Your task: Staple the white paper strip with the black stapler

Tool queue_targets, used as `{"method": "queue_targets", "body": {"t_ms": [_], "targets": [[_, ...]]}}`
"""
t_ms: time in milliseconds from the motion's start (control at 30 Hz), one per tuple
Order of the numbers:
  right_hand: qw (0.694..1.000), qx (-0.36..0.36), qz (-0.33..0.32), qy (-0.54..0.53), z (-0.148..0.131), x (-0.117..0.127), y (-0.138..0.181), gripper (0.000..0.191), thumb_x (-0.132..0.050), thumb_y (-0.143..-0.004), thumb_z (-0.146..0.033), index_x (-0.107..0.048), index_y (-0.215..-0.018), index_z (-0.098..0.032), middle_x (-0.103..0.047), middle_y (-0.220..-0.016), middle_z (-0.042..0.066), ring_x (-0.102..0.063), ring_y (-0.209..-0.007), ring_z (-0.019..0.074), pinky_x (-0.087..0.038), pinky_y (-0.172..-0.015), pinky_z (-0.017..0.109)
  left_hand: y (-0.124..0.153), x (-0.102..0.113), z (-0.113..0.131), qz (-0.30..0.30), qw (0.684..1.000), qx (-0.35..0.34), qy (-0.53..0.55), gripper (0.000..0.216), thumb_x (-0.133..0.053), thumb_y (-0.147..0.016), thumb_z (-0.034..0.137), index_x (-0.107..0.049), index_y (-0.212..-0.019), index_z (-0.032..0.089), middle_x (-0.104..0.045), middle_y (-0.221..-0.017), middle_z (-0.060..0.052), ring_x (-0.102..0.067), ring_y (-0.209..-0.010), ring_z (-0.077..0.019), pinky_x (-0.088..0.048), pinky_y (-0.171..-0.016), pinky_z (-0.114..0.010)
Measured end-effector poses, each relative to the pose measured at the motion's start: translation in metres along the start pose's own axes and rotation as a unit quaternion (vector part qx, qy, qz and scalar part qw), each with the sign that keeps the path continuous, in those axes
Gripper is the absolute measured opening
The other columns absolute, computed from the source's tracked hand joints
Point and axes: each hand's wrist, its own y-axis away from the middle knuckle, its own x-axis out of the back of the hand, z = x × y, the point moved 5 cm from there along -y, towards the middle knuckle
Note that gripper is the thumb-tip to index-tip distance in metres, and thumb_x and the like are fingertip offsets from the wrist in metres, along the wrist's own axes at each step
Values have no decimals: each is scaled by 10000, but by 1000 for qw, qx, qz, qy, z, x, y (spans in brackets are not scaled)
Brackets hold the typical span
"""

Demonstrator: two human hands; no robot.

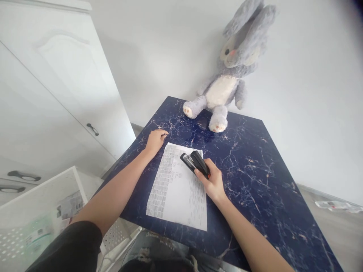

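My right hand (213, 181) is wrapped round a black stapler (198, 160), which is held over the upper right part of a sheet of paper (181, 196). Grey print covers both sides of the sheet, with a paler strip down its middle. Just off the sheet's upper left corner, my left hand (155, 141) is closed, its fingertips pressed together above the table; a tiny dark bit shows at them, too small to name. The paper lies flat on a dark blue marble-patterned table (244, 166).
A grey plush rabbit (222, 88) sits at the table's back edge against the wall. To the left stand a white cabinet (65, 75) and a white basket (76, 181) holding packets. A clear plastic package (338, 206) lies on the floor at right.
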Motion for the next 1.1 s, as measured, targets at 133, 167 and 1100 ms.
{"method": "queue_targets", "body": {"t_ms": [133, 167, 1100], "targets": [[1000, 21, -15, 10, -6, -3, 1, 237, -643, -956, -389, -527, -841, -218, -461, -810, -19, -430, -657, 143, -324, -597, 303, 1, 2, -3, 18, 1000, 21, -1, 261, -661, -867, 69, -787, -1051, 206, -781, -1094, -61, -720, -1004, -227, -527, -1007, -363], [999, 25, -17, 11, -7, -4, 1, 226, -643, -956, -381, -532, -847, -217, -470, -815, -16, -433, -659, 144, -326, -598, 304, 1, 2, -4, 25, 999, 33, -7, 251, -675, -862, 81, -783, -1054, 200, -778, -1079, -67, -719, -973, -228, -537, -983, -367], [997, 28, -52, 47, 10, -12, -9, 107, -604, -960, -335, -626, -916, -240, -622, -890, 50, -613, -824, 262, -480, -697, 368, 58, -47, 79, -6, 871, 187, 454, 472, -484, -966, 555, -781, -892, 197, -790, -1005, -124, -734, -1000, -263, -565, -953, -412]]}}
